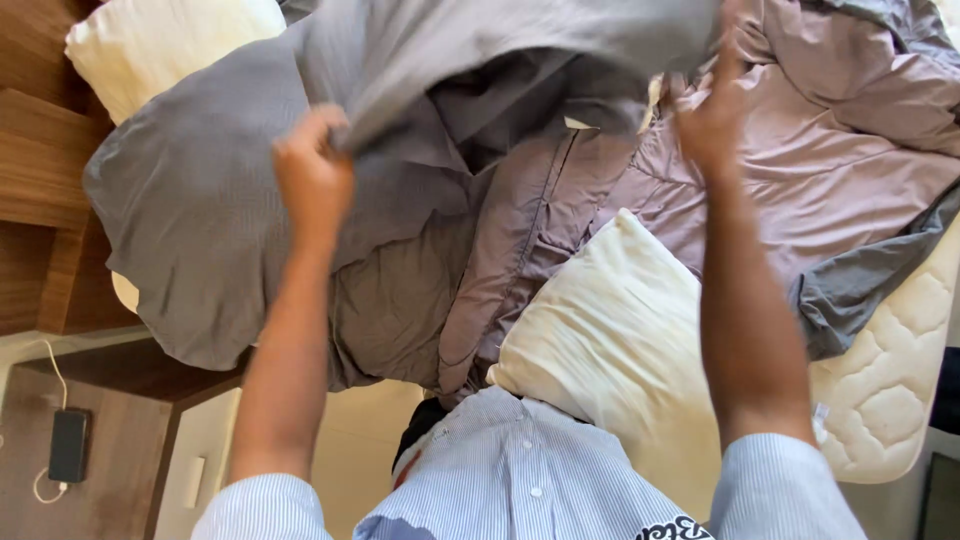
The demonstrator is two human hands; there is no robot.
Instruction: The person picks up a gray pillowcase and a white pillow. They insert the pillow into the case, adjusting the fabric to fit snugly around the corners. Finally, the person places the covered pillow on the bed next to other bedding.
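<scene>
Both my arms reach up over a bed. My left hand (312,172) is closed on the edge of a grey pillowcase (480,50) that stretches across the top of the view. My right hand (712,112) grips the same grey cloth at its other end, with the fingers partly hidden in the fabric. Below the cloth lies a grey-cased pillow (190,200) on the left and a bare cream pillow (610,340) in the middle, close to my chest.
A rumpled mauve duvet (820,170) covers the right side of the quilted cream mattress (890,390). Another cream pillow (160,40) sits against the wooden headboard (30,150). A dark phone (68,445) on a white cable lies on the wooden nightstand at lower left.
</scene>
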